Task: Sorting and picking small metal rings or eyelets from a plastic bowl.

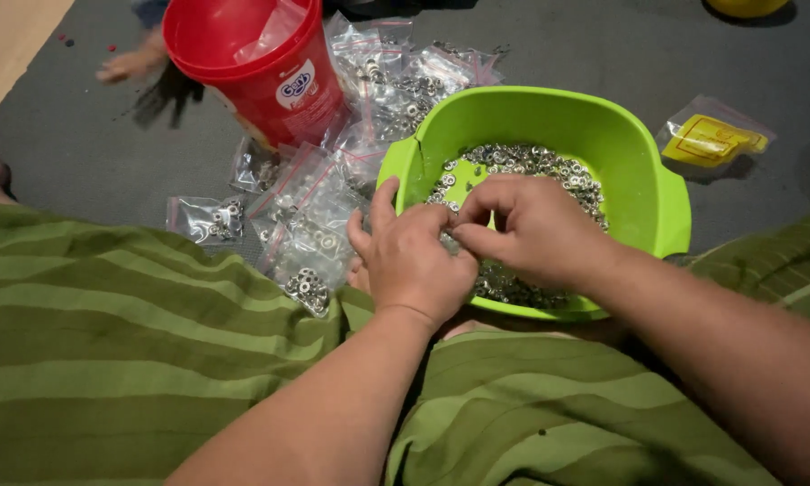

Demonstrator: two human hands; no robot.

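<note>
Small silver washers (549, 171) lie heaped in the green tub (639, 153), which sits on the grey floor (81, 135). Over the tub's near rim, the left hand (414, 256) and right hand (535, 229) meet, fingers pinched together; what they grip I cannot tell. Left of the tub lie clear bags (310, 243) of washers, beyond them a red bucket (261, 63). Right of the tub, a yellow packet (711, 139).

Single head view, looking steeply down, close over lap and floor.
</note>
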